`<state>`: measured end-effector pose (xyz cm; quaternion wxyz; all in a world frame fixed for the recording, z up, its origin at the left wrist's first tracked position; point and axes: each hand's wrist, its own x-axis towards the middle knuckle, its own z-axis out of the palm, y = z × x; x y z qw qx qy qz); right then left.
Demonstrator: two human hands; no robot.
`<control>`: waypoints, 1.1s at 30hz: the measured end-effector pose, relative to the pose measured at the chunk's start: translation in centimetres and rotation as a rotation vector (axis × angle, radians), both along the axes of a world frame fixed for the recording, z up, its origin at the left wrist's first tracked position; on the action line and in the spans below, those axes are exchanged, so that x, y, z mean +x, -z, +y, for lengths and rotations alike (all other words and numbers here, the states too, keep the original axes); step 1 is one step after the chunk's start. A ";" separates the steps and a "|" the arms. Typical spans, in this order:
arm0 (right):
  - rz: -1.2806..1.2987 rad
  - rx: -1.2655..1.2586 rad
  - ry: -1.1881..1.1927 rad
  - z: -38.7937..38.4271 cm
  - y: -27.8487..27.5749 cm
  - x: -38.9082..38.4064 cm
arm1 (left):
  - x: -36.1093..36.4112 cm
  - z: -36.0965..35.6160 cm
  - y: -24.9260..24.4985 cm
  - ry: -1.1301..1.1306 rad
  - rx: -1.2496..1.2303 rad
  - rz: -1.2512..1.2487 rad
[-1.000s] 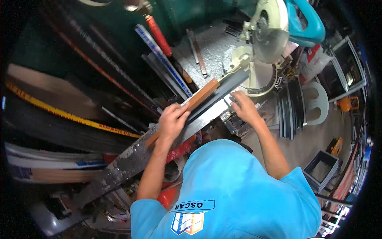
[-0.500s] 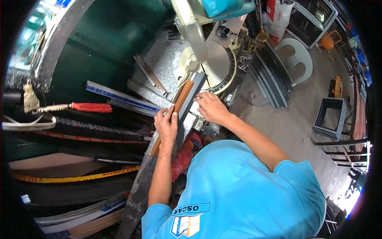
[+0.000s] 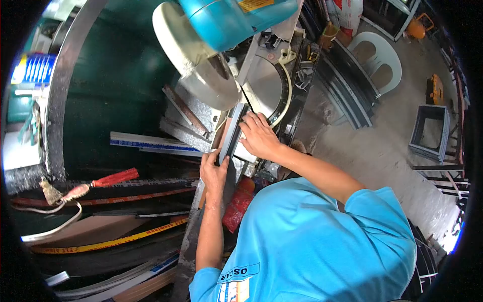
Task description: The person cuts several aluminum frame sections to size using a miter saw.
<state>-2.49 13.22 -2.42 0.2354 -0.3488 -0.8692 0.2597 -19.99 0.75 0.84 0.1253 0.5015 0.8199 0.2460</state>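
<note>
A grey metal profile (image 3: 232, 132) lies along the base of a mitre saw (image 3: 209, 75), beside a brown strip (image 3: 225, 132). My left hand (image 3: 213, 173) grips the near end of the profile, with fingers and thumb on either side. On its right side, my right hand (image 3: 259, 135) presses its bent fingers against the profile near the saw's turntable (image 3: 269, 85). Just beyond the profile's far end is the saw's blade guard, below the teal motor housing.
Blue-and-white strips (image 3: 156, 143) lie left of the saw. A brush with a red handle (image 3: 115, 177) and long profiles are at the lower left. Dark curved profiles (image 3: 347, 80), a white chair (image 3: 375, 60) and a grey frame (image 3: 429, 133) stand at the right.
The view has shifted, and more of the saw head shows. My right hand has closed in on the profile, and the profile now covers more of the brown strip.
</note>
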 end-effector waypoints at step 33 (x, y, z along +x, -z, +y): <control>-0.172 -0.029 0.149 1.4 2.6 -1.4 | 0.6 4.4 0.7 0.187 -0.117 0.008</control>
